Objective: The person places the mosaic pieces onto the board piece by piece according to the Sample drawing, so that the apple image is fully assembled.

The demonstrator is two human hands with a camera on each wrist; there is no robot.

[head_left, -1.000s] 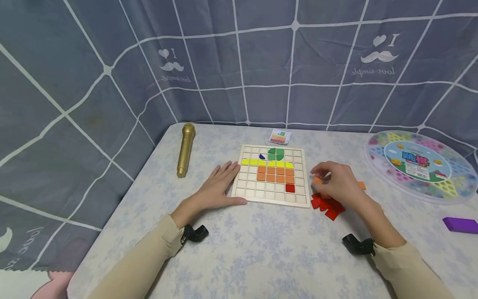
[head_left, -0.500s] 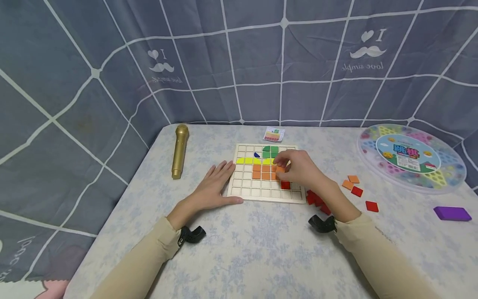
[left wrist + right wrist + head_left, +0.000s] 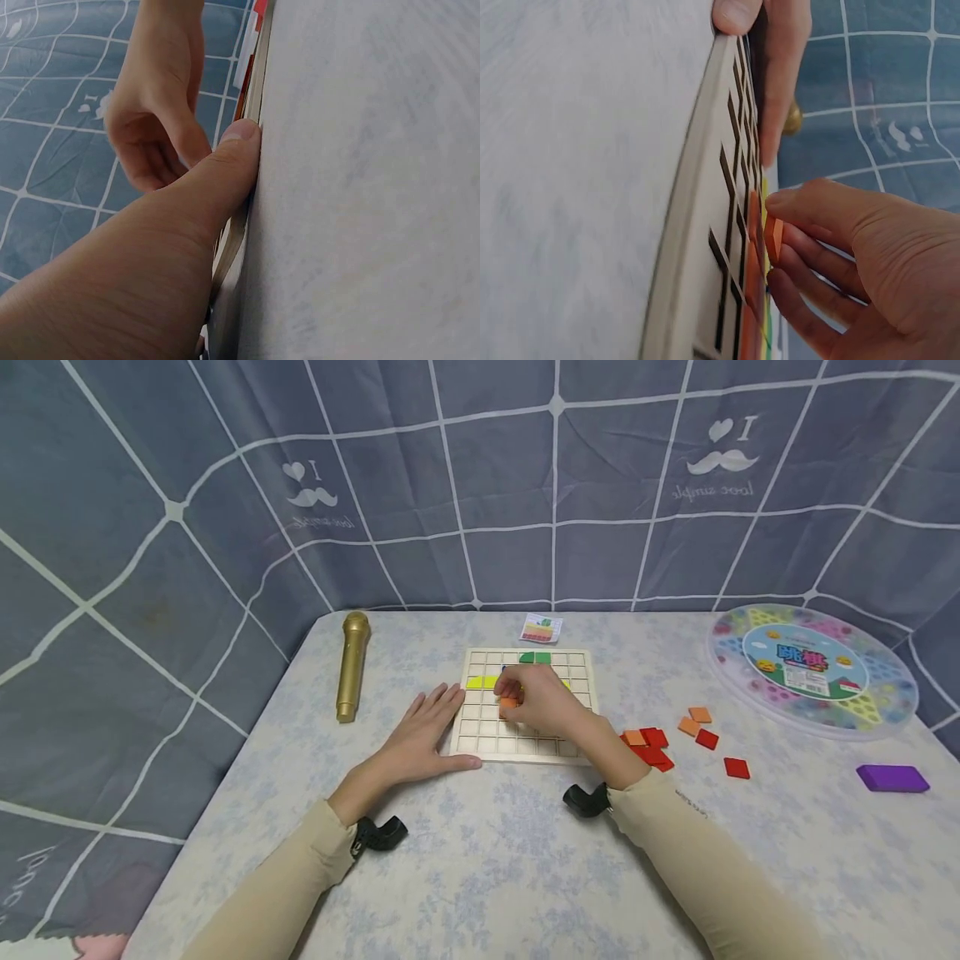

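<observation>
A wooden grid board [image 3: 480, 745] lies on the table, with green pieces [image 3: 535, 657] near its top and a row of yellow pieces [image 3: 482, 682] below them. My left hand [image 3: 420, 739] rests along the board's left edge, fingers stretched out, thumb at the near corner. Over the board's middle, my right hand [image 3: 543, 697] pinches an orange square tile [image 3: 774, 238] between thumb and fingers. The right wrist view shows that tile tilted, close over the grid, beside orange tiles [image 3: 750, 259] set in the board. My right hand hides much of the grid in the head view.
Red tiles [image 3: 648, 757] and a few orange ones lie right of the board, with others scattered farther right. Behind the board is a small picture card [image 3: 541, 628]. A gold microphone [image 3: 352, 668] lies left; a round game box [image 3: 806, 668] and purple block [image 3: 892, 778] lie right.
My right hand has moved left from the loose tile pile to over the board's middle, carrying an orange tile. My left hand stays at the board's edge. The head view has shifted slightly.
</observation>
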